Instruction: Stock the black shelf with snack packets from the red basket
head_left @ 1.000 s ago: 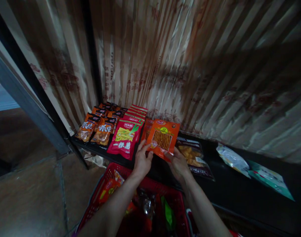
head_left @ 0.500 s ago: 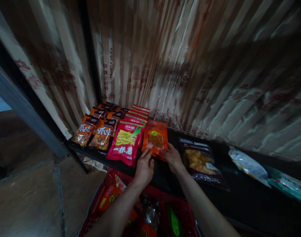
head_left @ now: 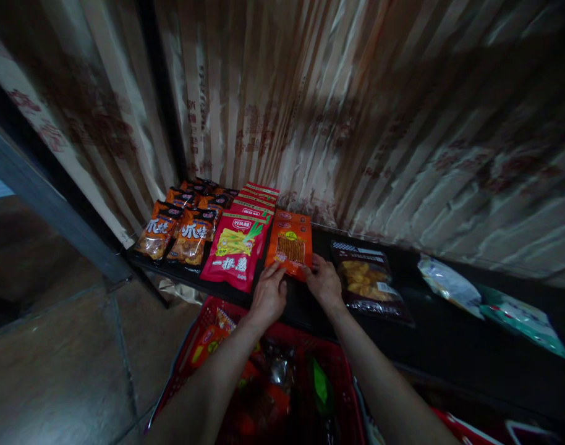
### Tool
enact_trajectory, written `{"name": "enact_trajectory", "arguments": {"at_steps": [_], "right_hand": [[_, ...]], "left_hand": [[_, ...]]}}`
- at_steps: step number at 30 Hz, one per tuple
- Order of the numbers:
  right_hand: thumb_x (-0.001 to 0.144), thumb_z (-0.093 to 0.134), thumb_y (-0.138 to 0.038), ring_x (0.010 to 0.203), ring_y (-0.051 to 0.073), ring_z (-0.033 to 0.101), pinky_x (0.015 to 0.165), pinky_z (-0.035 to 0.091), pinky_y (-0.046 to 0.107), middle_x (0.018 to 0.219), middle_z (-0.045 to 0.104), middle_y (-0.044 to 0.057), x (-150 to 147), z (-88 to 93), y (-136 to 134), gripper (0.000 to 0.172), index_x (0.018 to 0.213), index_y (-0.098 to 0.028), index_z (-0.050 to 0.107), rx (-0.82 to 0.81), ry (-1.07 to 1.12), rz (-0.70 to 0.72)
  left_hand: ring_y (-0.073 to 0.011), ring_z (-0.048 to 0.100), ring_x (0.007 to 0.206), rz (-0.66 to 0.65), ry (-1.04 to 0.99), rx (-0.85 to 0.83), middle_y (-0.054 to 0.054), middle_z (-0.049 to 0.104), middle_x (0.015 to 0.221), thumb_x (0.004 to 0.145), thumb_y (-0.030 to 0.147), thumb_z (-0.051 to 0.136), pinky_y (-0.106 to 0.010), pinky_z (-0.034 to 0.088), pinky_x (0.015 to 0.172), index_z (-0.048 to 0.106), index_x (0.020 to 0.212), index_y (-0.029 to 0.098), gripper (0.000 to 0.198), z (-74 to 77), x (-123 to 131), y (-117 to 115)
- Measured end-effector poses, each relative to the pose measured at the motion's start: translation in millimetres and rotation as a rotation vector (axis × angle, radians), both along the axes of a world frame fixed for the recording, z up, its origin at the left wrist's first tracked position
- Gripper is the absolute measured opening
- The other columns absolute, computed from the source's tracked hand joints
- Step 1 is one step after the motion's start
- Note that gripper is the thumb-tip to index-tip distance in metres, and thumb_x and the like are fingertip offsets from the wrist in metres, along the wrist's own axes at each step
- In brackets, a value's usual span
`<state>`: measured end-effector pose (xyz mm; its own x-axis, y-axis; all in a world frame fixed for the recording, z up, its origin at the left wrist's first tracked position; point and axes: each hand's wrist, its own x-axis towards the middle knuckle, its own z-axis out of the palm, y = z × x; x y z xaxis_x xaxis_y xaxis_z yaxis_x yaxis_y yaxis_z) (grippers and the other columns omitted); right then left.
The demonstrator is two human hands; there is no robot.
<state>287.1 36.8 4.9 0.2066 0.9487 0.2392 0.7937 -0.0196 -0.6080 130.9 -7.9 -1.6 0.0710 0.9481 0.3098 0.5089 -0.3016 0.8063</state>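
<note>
An orange snack packet [head_left: 290,243] with a picture of brown strips lies on the black shelf [head_left: 305,312], with the top of a like packet showing behind it. My left hand [head_left: 269,293] has its curled fingers on the packet's lower left edge. At the lower right corner, my right hand [head_left: 324,283] grips it between thumb and fingers. Just left of it, several pink snack bags [head_left: 235,250] overlap in a row. To the right of my right hand lies a dark bag with a clear window [head_left: 363,278] showing yellow chips.
Black-and-orange snack bags [head_left: 190,238] fill the shelf's left end. A white bag [head_left: 449,284] and a green bag [head_left: 521,318] lie farther right. Below my forearms stands a red basket [head_left: 196,321] holding assorted packets. Pleated patterned sheeting [head_left: 338,123] hangs behind the shelf.
The view has tilted slightly, so the shelf goods sit a little higher in the picture. Both hands stay at the orange packet's lower edge, with only small finger shifts.
</note>
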Motion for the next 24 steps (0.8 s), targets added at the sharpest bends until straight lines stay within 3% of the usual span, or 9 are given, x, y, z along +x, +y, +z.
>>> {"name": "enact_trajectory", "arguments": {"at_steps": [3, 7, 11, 14, 18, 21, 24], "right_hand": [[0.079, 0.049, -0.03, 0.113, 0.029, 0.05, 0.097, 0.038, 0.045, 0.116, 0.059, 0.016, -10.4, 8.0, -21.1, 0.04, 0.114, -0.015, 0.06, 0.091, -0.111, -0.031], [0.082, 0.046, -0.028, 0.119, 0.027, 0.046, 0.1, 0.037, 0.043, 0.126, 0.053, 0.015, -25.4, 15.3, -76.0, 0.037, 0.112, -0.015, 0.061, 0.225, -0.035, 0.07], [0.085, 0.043, -0.028, 0.116, 0.023, 0.051, 0.101, 0.039, 0.04, 0.124, 0.056, 0.01, -37.9, 11.5, -142.4, 0.03, 0.107, -0.021, 0.064, 0.159, 0.094, 0.208], [0.086, 0.041, -0.025, 0.11, 0.021, 0.056, 0.097, 0.043, 0.037, 0.116, 0.062, 0.008, -41.5, -7.2, -175.0, 0.029, 0.103, -0.023, 0.065, -0.003, 0.141, 0.306], [0.083, 0.043, -0.018, 0.094, 0.021, 0.065, 0.082, 0.048, 0.033, 0.103, 0.069, 0.009, -34.1, -38.8, -188.3, 0.029, 0.103, -0.021, 0.065, -0.528, -0.017, 0.482], [0.076, 0.052, -0.014, 0.079, 0.024, 0.068, 0.071, 0.049, 0.032, 0.084, 0.073, 0.009, -21.7, -53.6, -185.8, 0.02, 0.083, -0.02, 0.069, -0.712, -0.093, 0.563], [0.077, 0.052, -0.014, 0.083, 0.023, 0.067, 0.074, 0.047, 0.03, 0.087, 0.074, 0.007, -11.9, -59.6, -177.9, 0.021, 0.084, -0.023, 0.07, -0.702, -0.085, 0.593]], "left_hand": [[-0.0268, 0.04, 0.131, -0.012, 0.097, 0.024, -0.012, 0.048, 0.137, 0.078, 0.008, 0.048, -0.048, 0.034, 0.109, 0.061, 0.117, 0.016, 0.041, -0.3, -0.7, -4.0], [-0.029, 0.024, 0.138, -0.041, 0.204, 0.072, -0.013, 0.041, 0.143, 0.079, 0.008, 0.046, -0.046, 0.034, 0.11, 0.062, 0.113, 0.012, 0.037, -6.0, -1.4, -11.2], [-0.0287, 0.012, 0.141, -0.031, 0.249, 0.135, -0.012, 0.04, 0.144, 0.078, 0.006, 0.044, -0.047, 0.031, 0.11, 0.064, 0.105, 0.011, 0.034, -8.6, -8.6, -16.4], [-0.0249, 0.017, 0.141, -0.044, 0.228, 0.209, -0.012, 0.044, 0.14, 0.078, 0.005, 0.041, -0.045, 0.033, 0.11, 0.064, 0.105, 0.012, 0.036, 1.8, -15.4, -26.6], [-0.02, 0.043, 0.127, -0.235, 0.181, 0.255, -0.009, 0.061, 0.12, 0.083, 0.008, 0.037, -0.039, 0.039, 0.104, 0.065, 0.103, 0.018, 0.035, 9.6, -18.0, -64.9], [-0.0204, 0.058, 0.106, -0.416, 0.216, 0.058, -0.009, 0.067, 0.105, 0.081, 0.013, 0.044, -0.036, 0.045, 0.096, 0.067, 0.095, 0.02, 0.028, -20.6, -18.1, -102.4], [-0.02, 0.063, 0.093, -0.32, 0.182, -0.386, -0.006, 0.069, 0.093, 0.071, 0.013, 0.055, -0.032, 0.048, 0.089, 0.068, 0.082, 0.023, 0.02, -77.6, -22.3, -126.3]]}}
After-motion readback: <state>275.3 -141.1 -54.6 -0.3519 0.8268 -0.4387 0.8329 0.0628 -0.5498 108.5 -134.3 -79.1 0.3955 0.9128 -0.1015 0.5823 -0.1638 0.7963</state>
